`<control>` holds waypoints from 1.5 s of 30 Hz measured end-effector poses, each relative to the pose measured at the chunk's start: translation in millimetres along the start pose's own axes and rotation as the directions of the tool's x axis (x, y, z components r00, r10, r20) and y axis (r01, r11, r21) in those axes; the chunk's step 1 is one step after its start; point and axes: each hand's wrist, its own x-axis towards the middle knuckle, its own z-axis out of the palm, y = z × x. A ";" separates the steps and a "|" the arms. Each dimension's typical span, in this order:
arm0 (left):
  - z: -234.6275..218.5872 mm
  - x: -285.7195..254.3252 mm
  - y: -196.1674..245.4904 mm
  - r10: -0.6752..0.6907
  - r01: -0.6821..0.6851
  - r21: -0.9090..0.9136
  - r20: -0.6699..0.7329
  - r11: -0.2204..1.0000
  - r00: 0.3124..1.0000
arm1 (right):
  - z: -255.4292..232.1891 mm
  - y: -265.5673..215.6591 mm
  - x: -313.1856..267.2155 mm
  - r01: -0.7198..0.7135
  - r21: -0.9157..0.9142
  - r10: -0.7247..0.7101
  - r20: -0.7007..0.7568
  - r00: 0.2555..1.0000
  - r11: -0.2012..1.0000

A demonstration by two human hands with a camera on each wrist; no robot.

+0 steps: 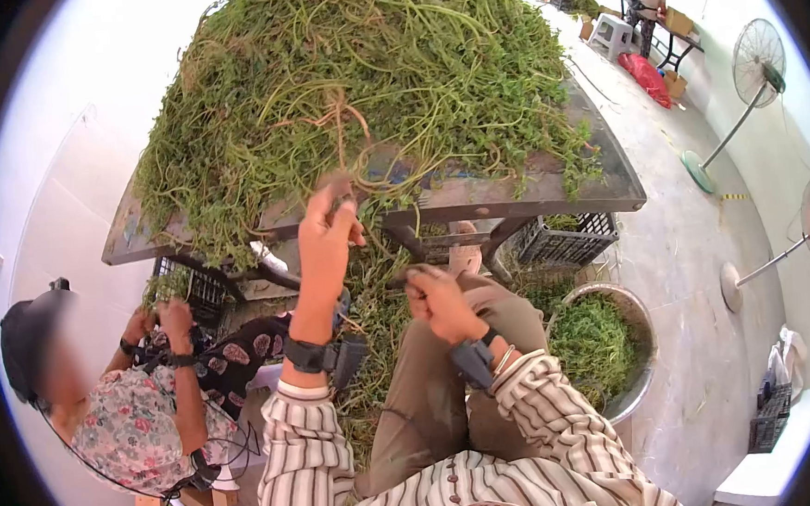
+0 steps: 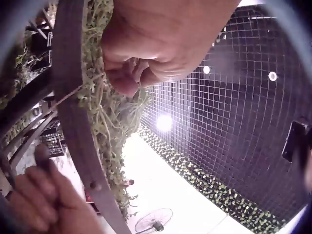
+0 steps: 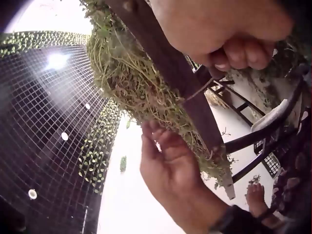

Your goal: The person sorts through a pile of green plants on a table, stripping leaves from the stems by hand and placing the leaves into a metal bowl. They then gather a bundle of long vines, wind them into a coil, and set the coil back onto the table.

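Note:
A big heap of green leafy stems point(image 1: 367, 79) covers the table in front of me. At its front edge, my left hand point(image 1: 325, 235) has thumb and fingers drawn together at a thin brownish stem point(image 1: 339, 136); the fingertips are blurred in the head view. From beside this hand in the left wrist view, a thin stem point(image 2: 73, 91) crosses the table edge. Lower and to the right, over my lap, my right hand point(image 1: 445, 302) is curled, gripping a small dark object point(image 2: 42, 155) that sticks out past its fingers; I cannot tell what it is.
The dark table's front edge point(image 1: 550, 193) runs above my knees. A metal basin point(image 1: 649, 331) of greens stands right of my legs, near a black crate point(image 1: 579, 240). Another person point(image 1: 144, 389) sits at the left. Two fans point(image 1: 758, 63) stand on the right.

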 end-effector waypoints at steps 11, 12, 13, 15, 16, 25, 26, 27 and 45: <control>9.8 77.1 -14.7 -0.210 0.194 0.158 0.095 0.968 0.973 | 4.0 11.9 -8.2 -0.015 -0.130 0.023 0.057 0.998 0.991; 4.6 83.0 -11.6 -0.250 0.241 0.080 0.134 0.967 0.959 | 3.8 11.9 -8.9 -0.018 -0.129 0.025 0.057 0.998 0.991; 0.8 85.4 -10.2 -0.284 0.287 0.005 0.175 0.958 0.943 | 3.7 11.3 -9.9 -0.021 -0.135 0.030 0.060 0.998 0.991; -2.7 82.5 -2.3 -0.265 0.288 -0.135 0.164 0.948 0.950 | 3.5 11.0 -10.3 -0.027 -0.137 0.037 0.069 0.997 0.990; -3.8 80.8 3.9 -0.236 0.267 -0.236 0.154 0.934 0.960 | 3.0 10.9 -10.2 -0.024 -0.153 0.035 0.072 0.997 0.988; -29.9 75.7 70.2 0.129 -0.132 -0.430 -0.037 0.893 0.991 | 7.3 8.6 -17.2 -0.001 -0.194 0.018 0.085 0.996 0.981; -38.3 79.0 72.2 0.180 -0.187 -0.437 -0.058 0.880 0.982 | 8.2 7.9 -18.2 0.011 -0.217 0.004 0.068 0.998 0.976; -42.8 80.8 72.1 0.188 -0.200 -0.433 -0.071 0.879 0.980 | 8.1 7.9 -18.4 0.010 -0.225 0.009 0.081 0.997 0.974; -50.1 42.4 -12.9 -0.078 0.057 -0.324 -0.051 0.944 0.996 | 11.9 -14.3 -14.4 0.077 -0.263 -0.063 0.061 0.996 0.962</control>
